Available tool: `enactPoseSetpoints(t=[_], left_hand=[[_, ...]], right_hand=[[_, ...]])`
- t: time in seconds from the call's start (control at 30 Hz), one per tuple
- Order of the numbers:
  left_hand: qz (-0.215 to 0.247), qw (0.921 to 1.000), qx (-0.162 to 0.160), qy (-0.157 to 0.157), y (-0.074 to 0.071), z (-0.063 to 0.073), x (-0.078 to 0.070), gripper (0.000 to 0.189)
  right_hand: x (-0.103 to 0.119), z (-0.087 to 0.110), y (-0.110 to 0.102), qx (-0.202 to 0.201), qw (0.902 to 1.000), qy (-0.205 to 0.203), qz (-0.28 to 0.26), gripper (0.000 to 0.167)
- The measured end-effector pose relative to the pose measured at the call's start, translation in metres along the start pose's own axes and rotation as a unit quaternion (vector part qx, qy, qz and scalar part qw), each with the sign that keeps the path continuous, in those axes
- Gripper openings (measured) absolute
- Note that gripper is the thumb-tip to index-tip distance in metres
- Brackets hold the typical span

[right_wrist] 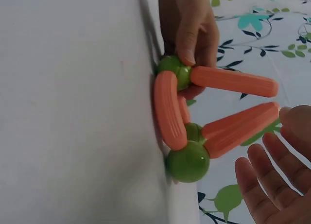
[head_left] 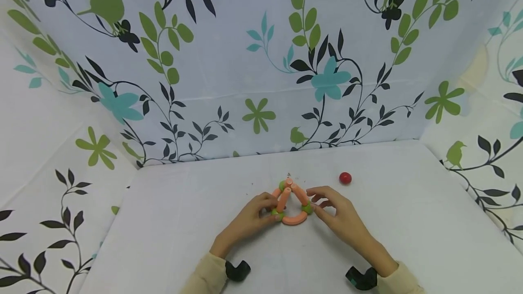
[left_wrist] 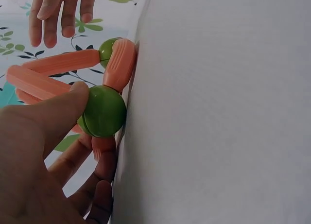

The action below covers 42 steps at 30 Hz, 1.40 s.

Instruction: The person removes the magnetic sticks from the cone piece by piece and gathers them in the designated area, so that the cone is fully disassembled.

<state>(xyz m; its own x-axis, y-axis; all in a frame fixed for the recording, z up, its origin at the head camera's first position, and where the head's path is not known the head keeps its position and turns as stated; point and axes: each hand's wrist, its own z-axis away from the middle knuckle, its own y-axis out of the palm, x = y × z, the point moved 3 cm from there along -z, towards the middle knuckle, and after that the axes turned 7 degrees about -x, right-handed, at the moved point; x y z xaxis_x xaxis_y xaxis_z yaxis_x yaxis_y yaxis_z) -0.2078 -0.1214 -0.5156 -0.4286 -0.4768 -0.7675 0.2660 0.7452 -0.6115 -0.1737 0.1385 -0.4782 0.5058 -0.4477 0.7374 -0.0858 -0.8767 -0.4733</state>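
A small frame of orange rods and green balls stands on the white table. Its curved orange rod (head_left: 294,220) lies along the front, and straight orange sticks (right_wrist: 235,81) slope up from the balls, their tops close together. My left hand (head_left: 254,214) holds the left green ball (left_wrist: 103,112), thumb on its face and fingers curled behind it. The right hand (head_left: 341,214) is beside the right green ball (right_wrist: 188,162), fingers loosely bent and nothing in its grasp. In the right wrist view its fingers (right_wrist: 255,156) stand apart from the sticks. Another green ball (head_left: 282,185) sits at the back.
A red ball (head_left: 345,178) lies on the white table (head_left: 196,203) behind the right hand. Patterned cloth (head_left: 229,67) with leaves and birds hangs at the back and both sides. Dark wrist devices (head_left: 238,271) show at the sleeves.
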Motion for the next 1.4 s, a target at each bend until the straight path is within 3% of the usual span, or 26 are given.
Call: enactPoseSetpoints(t=[0.2,0.5,1.0,1.4], left_hand=[[-0.016,0.9999,0.003,0.000,0.001,-0.001,0.002,0.018],[-0.030,0.9995,0.002,0.007,0.002,0.001,0.001,0.020],[-0.148,0.9879,0.007,0.046,0.003,0.002,-0.014,0.021],[-0.156,0.9862,0.004,0.054,0.003,0.002,-0.014,0.021]], right_hand=[[-0.002,0.007,0.006,0.010,0.9991,-0.022,-0.036,0.042],[-0.002,0.010,0.009,0.026,0.9981,-0.021,-0.052,0.043],[0.005,0.010,0.012,0.037,0.9952,-0.047,-0.077,0.052],[0.018,0.011,0.015,0.031,0.9918,-0.092,-0.083,0.047]])
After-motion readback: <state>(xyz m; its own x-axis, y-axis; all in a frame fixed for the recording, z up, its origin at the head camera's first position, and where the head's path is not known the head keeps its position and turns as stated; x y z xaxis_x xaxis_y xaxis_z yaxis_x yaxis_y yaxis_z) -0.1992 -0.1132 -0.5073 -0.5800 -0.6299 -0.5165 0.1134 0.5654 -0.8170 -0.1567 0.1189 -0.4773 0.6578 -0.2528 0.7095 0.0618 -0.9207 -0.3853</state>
